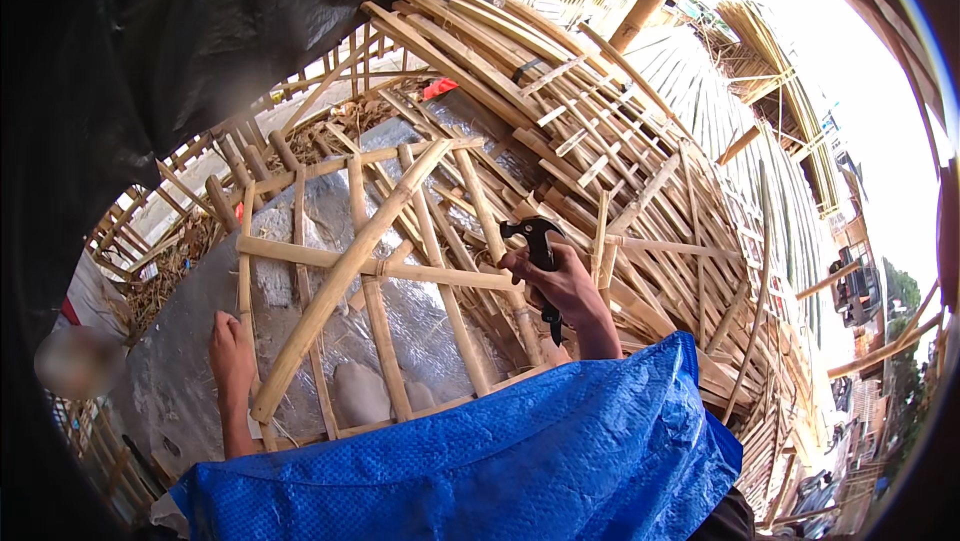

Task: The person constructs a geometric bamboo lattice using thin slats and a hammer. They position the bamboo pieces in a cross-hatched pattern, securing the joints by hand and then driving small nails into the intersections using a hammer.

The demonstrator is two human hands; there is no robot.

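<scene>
A lattice frame of split bamboo (378, 341) lies before me, with upright slats, a crosswise bamboo strip (285, 251) and a thicker diagonal bamboo piece (345, 286) over them. My right hand (568, 291) is wrapped round a black claw hammer (540, 239), its head up, beside the right end of the crosswise strip. At the frame's left edge, my left hand (234, 356) is closed next to the outer slat; what its fingers hold, if anything, is hidden. A blue woven tarp (450, 451) covers my lap and overlaps the frame's near edge.
Beneath the frame lies a silvery-grey sheet (190, 341). Bamboo strips (640, 201) are heaped to the right and far side. A dark plastic sheet (230, 31) hangs at the upper left. Short bamboo posts (225, 203) stand beyond the frame's far left corner.
</scene>
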